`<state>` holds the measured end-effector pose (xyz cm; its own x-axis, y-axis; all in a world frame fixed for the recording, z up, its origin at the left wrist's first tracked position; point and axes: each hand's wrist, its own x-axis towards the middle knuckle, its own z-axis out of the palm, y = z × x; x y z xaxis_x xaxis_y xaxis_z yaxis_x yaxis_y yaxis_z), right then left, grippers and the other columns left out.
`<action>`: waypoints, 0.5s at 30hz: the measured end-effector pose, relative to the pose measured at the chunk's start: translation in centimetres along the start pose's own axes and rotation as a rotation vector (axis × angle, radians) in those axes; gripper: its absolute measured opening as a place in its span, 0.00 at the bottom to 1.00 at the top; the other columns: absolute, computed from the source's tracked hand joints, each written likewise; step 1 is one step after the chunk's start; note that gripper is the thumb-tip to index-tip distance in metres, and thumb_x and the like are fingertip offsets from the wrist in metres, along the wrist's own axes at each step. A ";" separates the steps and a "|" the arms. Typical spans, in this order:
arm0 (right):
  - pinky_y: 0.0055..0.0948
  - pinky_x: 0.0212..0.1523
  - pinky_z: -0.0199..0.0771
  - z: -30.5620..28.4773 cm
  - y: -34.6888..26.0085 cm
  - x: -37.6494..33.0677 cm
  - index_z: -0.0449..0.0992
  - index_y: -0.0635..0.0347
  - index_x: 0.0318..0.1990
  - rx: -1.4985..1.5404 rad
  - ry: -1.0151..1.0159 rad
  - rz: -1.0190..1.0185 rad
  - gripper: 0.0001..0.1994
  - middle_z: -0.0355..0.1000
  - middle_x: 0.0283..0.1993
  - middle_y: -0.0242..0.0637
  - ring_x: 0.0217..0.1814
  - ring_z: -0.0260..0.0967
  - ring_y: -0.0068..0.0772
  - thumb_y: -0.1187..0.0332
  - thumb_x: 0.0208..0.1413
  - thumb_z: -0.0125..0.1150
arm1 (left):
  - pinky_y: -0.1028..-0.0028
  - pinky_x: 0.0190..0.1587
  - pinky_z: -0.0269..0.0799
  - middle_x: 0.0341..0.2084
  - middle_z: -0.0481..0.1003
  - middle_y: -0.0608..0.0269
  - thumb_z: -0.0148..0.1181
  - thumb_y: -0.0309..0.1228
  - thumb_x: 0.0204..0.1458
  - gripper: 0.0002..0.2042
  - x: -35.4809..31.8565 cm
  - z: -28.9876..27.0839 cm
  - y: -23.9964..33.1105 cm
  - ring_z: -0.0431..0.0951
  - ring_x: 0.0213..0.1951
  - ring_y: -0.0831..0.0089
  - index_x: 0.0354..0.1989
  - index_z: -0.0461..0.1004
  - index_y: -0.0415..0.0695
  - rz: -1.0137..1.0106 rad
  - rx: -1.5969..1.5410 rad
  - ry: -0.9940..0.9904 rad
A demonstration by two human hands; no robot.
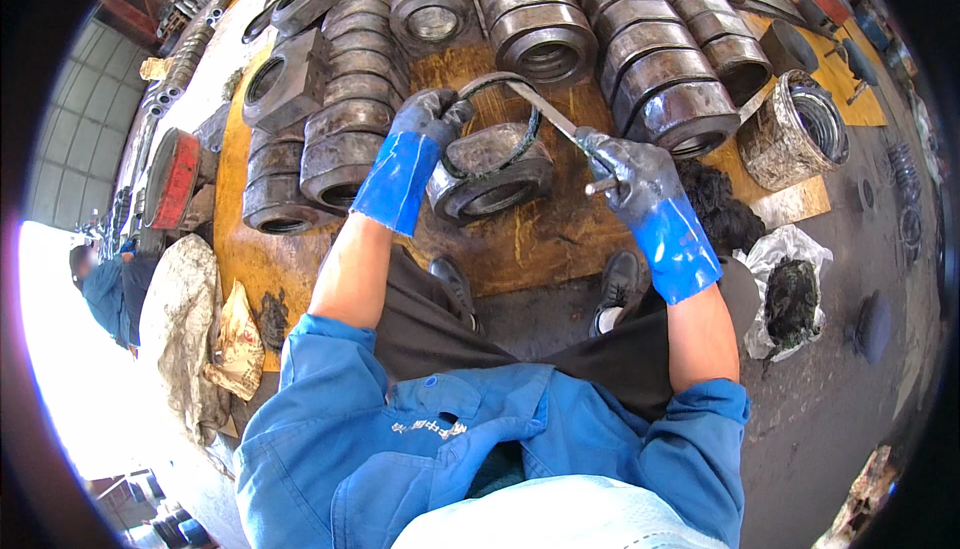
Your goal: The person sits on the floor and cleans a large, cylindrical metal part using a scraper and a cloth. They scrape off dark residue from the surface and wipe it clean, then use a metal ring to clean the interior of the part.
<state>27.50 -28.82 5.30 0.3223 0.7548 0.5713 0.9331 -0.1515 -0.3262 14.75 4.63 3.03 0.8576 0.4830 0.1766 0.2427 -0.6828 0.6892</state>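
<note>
My left hand (430,119), in a black-and-blue glove, is closed on the left side of a thin dark ring (533,134). The ring hangs tilted just above a short thick steel collar (525,184) on the yellow board. My right hand (635,174), gloved the same way, is closed around a flat metal blade (545,104). The blade's far end meets the ring's upper edge; whether it presses on it I cannot tell. A short rod end sticks out below my right fingers, and the rest of it is hidden.
Rows of steel collars (640,44) stretch away across the greasy yellow board (560,249). Two square steel blocks (290,74) sit on the left row. A grimy bucket (790,134), dark rags (715,209) and a plastic bag (815,259) lie right. Another person (110,289) is far left.
</note>
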 end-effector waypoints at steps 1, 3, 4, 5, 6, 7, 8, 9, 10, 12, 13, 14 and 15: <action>0.41 0.25 0.72 -0.1 0.1 -0.1 0.76 0.50 0.55 0.038 0.009 0.052 0.22 0.75 0.30 0.40 0.30 0.75 0.40 0.75 0.49 0.63 | 0.73 0.38 0.73 0.34 0.80 0.60 0.61 0.31 0.59 0.11 0.2 0.0 0.3 0.79 0.34 0.72 0.44 0.79 0.36 -0.008 -0.078 0.000; 0.36 0.28 0.72 0.0 0.7 -0.3 0.75 0.54 0.55 0.145 -0.016 0.164 0.21 0.75 0.31 0.37 0.32 0.74 0.36 0.75 0.52 0.62 | 0.73 0.36 0.73 0.30 0.80 0.60 0.61 0.32 0.59 0.11 0.3 -0.5 0.7 0.78 0.32 0.73 0.42 0.79 0.36 -0.104 -0.361 -0.062; 0.33 0.29 0.72 0.3 1.3 -0.5 0.75 0.56 0.55 0.199 -0.028 0.221 0.20 0.74 0.32 0.36 0.33 0.74 0.34 0.76 0.53 0.61 | 0.73 0.36 0.73 0.29 0.79 0.60 0.62 0.33 0.58 0.11 0.3 -0.8 1.3 0.77 0.30 0.74 0.42 0.79 0.36 -0.152 -0.500 -0.094; 0.31 0.30 0.72 0.7 2.0 -0.7 0.75 0.58 0.55 0.254 -0.039 0.277 0.19 0.74 0.33 0.35 0.34 0.73 0.32 0.76 0.54 0.61 | 0.77 0.31 0.71 0.27 0.78 0.66 0.60 0.29 0.60 0.08 0.2 -0.5 1.9 0.74 0.27 0.79 0.39 0.79 0.37 -0.107 -0.490 0.017; 0.28 0.31 0.72 1.1 2.8 -0.9 0.75 0.59 0.56 0.308 -0.050 0.333 0.18 0.74 0.33 0.33 0.35 0.73 0.30 0.76 0.56 0.60 | 0.77 0.31 0.71 0.27 0.78 0.66 0.60 0.30 0.60 0.08 0.1 -0.5 2.5 0.74 0.27 0.79 0.39 0.79 0.37 -0.114 -0.525 0.032; 0.26 0.33 0.72 1.5 3.6 -1.3 0.75 0.61 0.56 0.360 -0.060 0.391 0.18 0.74 0.34 0.32 0.36 0.72 0.28 0.76 0.57 0.59 | 0.77 0.31 0.71 0.27 0.78 0.66 0.60 0.30 0.60 0.08 0.0 -0.7 3.6 0.75 0.27 0.79 0.39 0.79 0.37 -0.120 -0.562 0.046; 0.23 0.34 0.72 2.0 4.2 -1.5 0.74 0.63 0.56 0.415 -0.070 0.443 0.17 0.74 0.35 0.31 0.37 0.72 0.26 0.76 0.58 0.59 | 0.77 0.31 0.71 0.27 0.78 0.66 0.60 0.30 0.60 0.08 -0.1 -1.0 4.2 0.75 0.27 0.79 0.39 0.79 0.37 -0.125 -0.596 0.065; 0.19 0.32 0.72 2.9 4.9 -1.9 0.72 0.60 0.59 0.567 -0.068 0.594 0.18 0.78 0.36 0.32 0.32 0.72 0.15 0.65 0.64 0.59 | 0.77 0.31 0.72 0.29 0.79 0.65 0.61 0.32 0.59 0.09 0.1 -0.9 3.3 0.75 0.27 0.79 0.40 0.79 0.38 -0.065 -0.648 0.080; 0.19 0.31 0.73 3.1 4.6 -1.6 0.72 0.60 0.59 0.708 -0.059 0.662 0.18 0.79 0.36 0.33 0.31 0.72 0.16 0.64 0.64 0.59 | 0.77 0.31 0.72 0.29 0.80 0.64 0.62 0.32 0.59 0.09 0.2 -1.2 2.8 0.75 0.27 0.79 0.40 0.79 0.38 -0.076 -0.651 0.081; 0.20 0.31 0.73 3.4 4.1 -1.2 0.72 0.58 0.59 0.991 -0.039 0.796 0.18 0.81 0.37 0.33 0.30 0.74 0.17 0.63 0.64 0.58 | 0.77 0.32 0.72 0.31 0.81 0.63 0.62 0.32 0.59 0.10 0.5 -1.5 1.7 0.76 0.28 0.79 0.41 0.79 0.38 -0.099 -0.658 0.082; 0.25 0.32 0.77 2.2 3.5 -0.6 0.74 0.59 0.57 0.972 -0.105 0.865 0.16 0.80 0.39 0.41 0.32 0.76 0.24 0.66 0.64 0.59 | 0.77 0.33 0.73 0.31 0.81 0.63 0.62 0.33 0.59 0.11 0.5 -1.5 1.6 0.76 0.28 0.78 0.42 0.80 0.38 -0.080 -0.680 0.097; 0.23 0.30 0.74 2.3 3.5 -0.5 0.73 0.59 0.57 0.988 -0.120 0.879 0.17 0.81 0.38 0.40 0.30 0.75 0.22 0.64 0.64 0.59 | 0.77 0.33 0.73 0.33 0.81 0.62 0.62 0.34 0.59 0.12 0.4 -1.7 1.5 0.77 0.29 0.77 0.43 0.79 0.38 -0.073 -0.656 0.104; 0.21 0.28 0.72 2.4 3.7 -0.5 0.73 0.59 0.57 1.004 -0.136 0.893 0.18 0.81 0.38 0.39 0.29 0.75 0.21 0.62 0.63 0.59 | 0.77 0.34 0.74 0.34 0.82 0.61 0.61 0.35 0.60 0.12 0.4 -1.9 1.4 0.78 0.31 0.76 0.44 0.79 0.37 -0.067 -0.633 0.112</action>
<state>30.40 -28.18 1.98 0.6801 0.7098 -0.1831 -0.1230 -0.1357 -0.9831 14.57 4.86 5.42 0.7893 0.5908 0.1674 -0.0496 -0.2105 0.9763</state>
